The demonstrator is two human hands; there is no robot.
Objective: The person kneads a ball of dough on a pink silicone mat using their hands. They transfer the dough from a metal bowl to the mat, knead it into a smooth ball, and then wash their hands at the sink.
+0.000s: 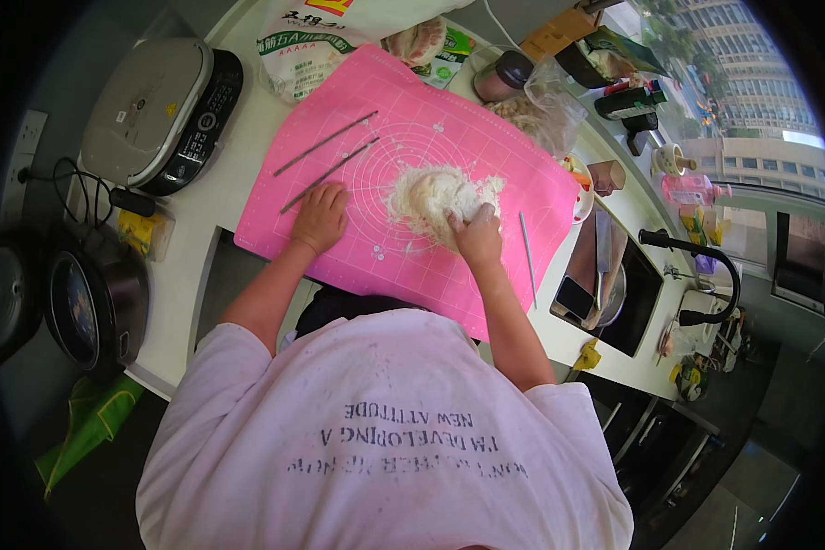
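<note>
A pink silicone pastry mat with printed circles and grid lines covers the counter before me. On it lies a mound of white flour, loosely heaped and spread at its edges. My right hand touches the mound's right side, fingers curled down into the flour; whether they grip any of it is hidden. My left hand rests palm down on the mat, left of the flour. Near its fingertips are two thin dark chopsticks or rods. A thin grey stick lies at the mat's right side.
An electric griddle stands at left, above a rice cooker. Behind the mat are a large flour bag, a lidded jar and a plastic bag. At right, a knife and phone lie by the sink.
</note>
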